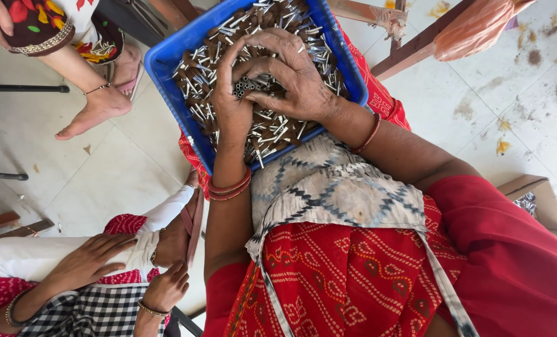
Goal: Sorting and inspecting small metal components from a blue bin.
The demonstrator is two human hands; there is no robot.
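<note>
Blue tray (166, 59), silver and brown tubes (272, 128), red patterned cloth (347, 274)

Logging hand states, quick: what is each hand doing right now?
Left hand: closed on a bundle of small tubes over the blue tray.
Right hand: closed on the same bundle.

Bright, even daylight fills the scene, casting only soft shadows under the feet on the pale floor (72, 162). Focus is sharp throughout. Wide-lens distortion bends the frame edges outward.
</note>
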